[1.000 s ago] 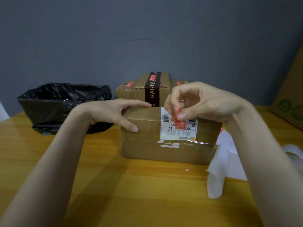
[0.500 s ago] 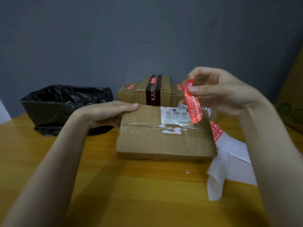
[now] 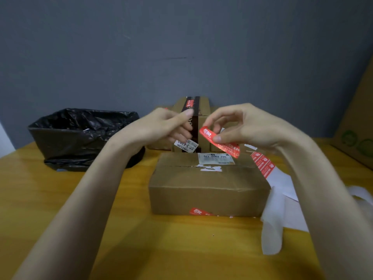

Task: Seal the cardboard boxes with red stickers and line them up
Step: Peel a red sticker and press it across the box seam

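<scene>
The wooden table (image 3: 161, 249) carries a closed cardboard box (image 3: 207, 184) directly below both grips. A red seal strip (image 3: 198, 211) adheres to the bottom edge of the box's near face. White backing paper (image 3: 271, 225) lies against the box's right side, below the right forearm. A white shipping label (image 3: 216, 158) sits on the top panel beside the flap seam, under the right grip.

The right grip (image 3: 248, 126) pinches a red sticker (image 3: 220, 143) between thumb and index finger, above the box's far edge. The sticker's lower end hangs just over the label; contact cannot be determined. The left grip (image 3: 159, 126) hovers just left of the sticker, released, with fingers loosely curled, thumb extended, and nothing in it.

A sticker sheet (image 3: 263, 165) lies below and right of the right grip. Beyond both grips stands a row of smaller boxes (image 3: 203, 107), the centre one banded with dark tape (image 3: 194, 126). A black bin bag (image 3: 84, 136) sits well left of the left grip.
</scene>
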Demonstrator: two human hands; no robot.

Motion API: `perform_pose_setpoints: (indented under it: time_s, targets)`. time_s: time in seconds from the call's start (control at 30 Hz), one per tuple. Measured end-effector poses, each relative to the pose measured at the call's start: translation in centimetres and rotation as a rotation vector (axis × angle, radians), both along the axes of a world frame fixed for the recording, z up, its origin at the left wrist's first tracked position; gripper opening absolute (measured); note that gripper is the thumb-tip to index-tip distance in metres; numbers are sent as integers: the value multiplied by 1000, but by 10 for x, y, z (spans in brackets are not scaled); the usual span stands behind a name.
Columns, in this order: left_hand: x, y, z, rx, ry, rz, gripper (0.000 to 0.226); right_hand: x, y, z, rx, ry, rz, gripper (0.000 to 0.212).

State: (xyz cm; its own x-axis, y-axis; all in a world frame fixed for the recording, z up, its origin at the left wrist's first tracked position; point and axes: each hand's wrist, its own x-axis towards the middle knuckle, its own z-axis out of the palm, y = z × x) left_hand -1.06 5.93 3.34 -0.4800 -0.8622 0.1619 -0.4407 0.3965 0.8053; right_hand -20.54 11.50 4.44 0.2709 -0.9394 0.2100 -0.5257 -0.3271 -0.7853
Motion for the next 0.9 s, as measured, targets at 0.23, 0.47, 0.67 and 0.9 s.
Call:
perform_pose_setpoints:
  time_s: [0.23, 0.47, 0.67, 0.9]
  targets:
    - [-15, 23, 9, -30, 30, -3, 21, 5, 3, -1, -25, 28, -20, 30]
    - [-12, 20, 4, -114, 22, 99, 11, 4, 5, -1, 101, 36, -101, 56]
    - [-4, 29, -4, 30, 137, 65, 5, 5, 14, -4, 124, 141, -132, 15]
    - [0, 32, -12, 198, 250, 41, 13, -1, 14, -12, 178, 26, -221, 15]
